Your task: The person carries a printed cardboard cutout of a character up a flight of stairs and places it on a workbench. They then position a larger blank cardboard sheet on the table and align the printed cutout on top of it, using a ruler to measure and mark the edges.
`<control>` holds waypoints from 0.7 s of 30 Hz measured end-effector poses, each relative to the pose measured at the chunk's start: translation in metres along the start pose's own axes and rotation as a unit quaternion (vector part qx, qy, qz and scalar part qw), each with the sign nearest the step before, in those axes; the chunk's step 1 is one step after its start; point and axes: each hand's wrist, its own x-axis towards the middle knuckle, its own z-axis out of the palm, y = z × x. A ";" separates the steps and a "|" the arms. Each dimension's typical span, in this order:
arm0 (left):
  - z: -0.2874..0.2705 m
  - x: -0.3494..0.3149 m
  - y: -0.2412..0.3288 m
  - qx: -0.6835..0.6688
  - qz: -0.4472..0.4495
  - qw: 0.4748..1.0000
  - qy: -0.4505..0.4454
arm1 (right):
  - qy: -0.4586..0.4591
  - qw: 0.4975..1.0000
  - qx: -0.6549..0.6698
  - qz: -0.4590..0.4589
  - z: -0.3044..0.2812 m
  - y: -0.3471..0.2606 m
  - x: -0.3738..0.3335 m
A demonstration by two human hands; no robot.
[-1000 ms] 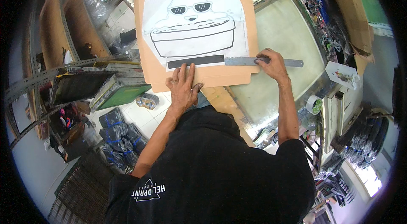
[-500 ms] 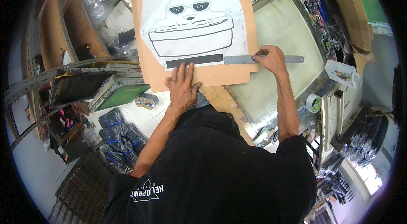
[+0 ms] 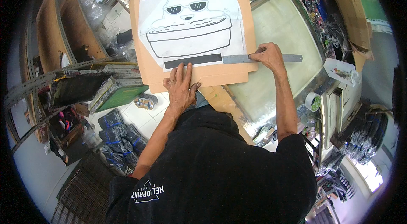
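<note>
A piece of tan cardboard [image 3: 235, 73] lies in front of me, bearing a white sheet [image 3: 190, 46] printed with a cartoon figure in sunglasses over a tub shape. Along the sheet's near edge runs a solid black bar [image 3: 199, 60]. My left hand [image 3: 181, 90] rests with fingers stretched out, their tips at the bar's lower edge. To the right, my right hand [image 3: 270, 59] pinches a metal ruler [image 3: 292, 58] between thumb and fingers. The ruler lies in line with the bar, its left end meeting the bar's right end, and its other end extends past the cardboard.
A framed pale screen [image 3: 288, 25] lies under and right of the cardboard. A green-faced frame [image 3: 123, 96] leans at left, near dark plastic-wrapped bundles [image 3: 116, 135] on the floor. Tape rolls [image 3: 313, 101] and a stained white sheet [image 3: 340, 71] sit at right.
My right thumb and fingers have shifted slightly left along the ruler. The left hand stays in place on the cardboard; the whole view has moved a little.
</note>
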 end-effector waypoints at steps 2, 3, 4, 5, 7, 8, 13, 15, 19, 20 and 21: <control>0.001 -0.001 -0.001 -0.009 -0.001 1.000 0.003 | -0.005 1.000 0.010 0.010 0.000 -0.002 0.000; 0.000 -0.001 -0.001 -0.007 -0.002 1.000 0.000 | -0.003 1.000 0.007 0.007 -0.001 -0.005 0.000; 0.000 0.000 -0.001 -0.005 -0.004 1.000 -0.003 | -0.002 1.000 0.005 0.004 -0.002 -0.008 -0.001; 0.000 0.000 -0.002 -0.004 -0.006 1.000 -0.007 | 0.000 1.000 0.002 0.001 -0.003 -0.010 -0.001; -0.001 0.000 -0.001 -0.005 -0.007 1.000 -0.001 | 0.000 1.000 0.005 0.005 -0.003 -0.011 -0.001; -0.001 0.000 -0.001 -0.005 -0.007 1.000 0.001 | 0.000 1.000 0.006 0.006 -0.003 -0.012 -0.001; 0.002 -0.001 -0.001 -0.003 -0.003 1.000 0.003 | 0.004 1.000 0.018 0.009 -0.001 -0.004 -0.001; 0.001 -0.001 0.000 -0.004 -0.005 1.000 0.001 | 0.003 1.000 0.018 0.011 -0.001 -0.004 -0.001; 0.000 -0.002 0.000 -0.009 -0.007 1.000 -0.002 | 0.003 1.000 0.013 0.013 -0.001 -0.004 -0.002; 0.000 -0.002 0.000 -0.011 -0.006 1.000 -0.002 | 0.002 1.000 0.011 0.013 -0.001 -0.004 -0.002; 0.000 -0.002 0.000 -0.009 -0.006 1.000 -0.002 | 0.002 1.000 0.013 0.015 -0.001 -0.003 -0.001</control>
